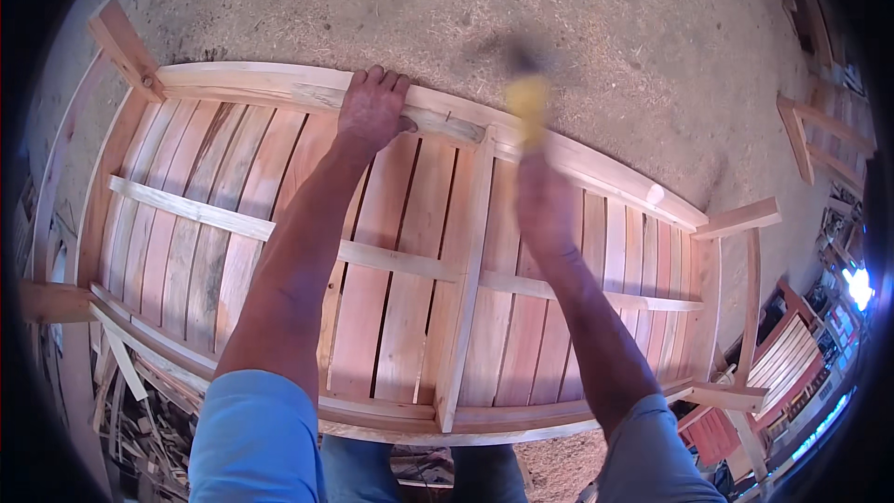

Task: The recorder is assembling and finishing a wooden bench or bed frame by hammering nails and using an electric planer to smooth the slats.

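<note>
A slatted wooden table frame lies upside down before me, its short legs pointing up. My left hand rests over the far rail, fingers bent over its outer edge and thumb toward the inside. Just right of that hand, a small thin mark or nail shows on the rail. Raised above the rail, my right hand is closed on a hammer with a yellow handle. Motion smears the hammer's dark head and this hand.
Wooden legs stand at the corners, one leg at far left and another at far right. Scrap wood is piled at lower left. Slatted furniture stands to the right. Sawdust-strewn ground stretches beyond the frame.
</note>
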Demonstrator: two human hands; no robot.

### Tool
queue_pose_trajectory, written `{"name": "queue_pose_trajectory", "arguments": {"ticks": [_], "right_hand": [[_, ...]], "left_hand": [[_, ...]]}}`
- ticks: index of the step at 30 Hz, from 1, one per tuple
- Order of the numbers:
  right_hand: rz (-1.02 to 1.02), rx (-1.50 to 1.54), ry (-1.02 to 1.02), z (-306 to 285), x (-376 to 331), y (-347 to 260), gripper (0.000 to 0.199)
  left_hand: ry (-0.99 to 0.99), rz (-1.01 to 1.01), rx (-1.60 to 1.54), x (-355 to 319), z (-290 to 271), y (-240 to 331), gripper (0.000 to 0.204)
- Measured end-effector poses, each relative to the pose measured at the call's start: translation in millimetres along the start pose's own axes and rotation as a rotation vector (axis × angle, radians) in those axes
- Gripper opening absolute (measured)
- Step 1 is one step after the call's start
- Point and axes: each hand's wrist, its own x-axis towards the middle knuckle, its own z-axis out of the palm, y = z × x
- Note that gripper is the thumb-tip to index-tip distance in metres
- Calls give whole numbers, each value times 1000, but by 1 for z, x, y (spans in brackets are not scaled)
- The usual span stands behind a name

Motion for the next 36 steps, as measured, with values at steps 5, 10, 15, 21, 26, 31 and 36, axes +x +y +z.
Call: {"name": "queue_pose_trajectory", "arguments": {"ticks": [5, 10, 15, 21, 26, 31, 36], "right_hand": [[-106, -22, -51, -5, 27, -30, 60], [42, 452, 352, -67, 113, -140, 59], [249, -166, -365, -2, -1, -30, 59], [377, 280, -88, -50, 79, -109, 60], [57, 706, 556, -28, 70, -96, 65], [388, -125, -547, -5, 18, -35, 67], [407, 328, -116, -44, 66, -102, 66]], "left_hand": [[-2, -26, 75, -16, 11, -14, 79], [-111, -58, 59, -18, -2, -11, 78], [-47, -34, 71, -18, 8, 1, 80], [-88, -64, 88, -19, 3, -17, 82], [-66, -48, 60, -14, 0, -11, 81], [-32, -43, 99, -7, -1, -11, 80], [-118, -57, 103, -28, -7, -17, 80]]}}
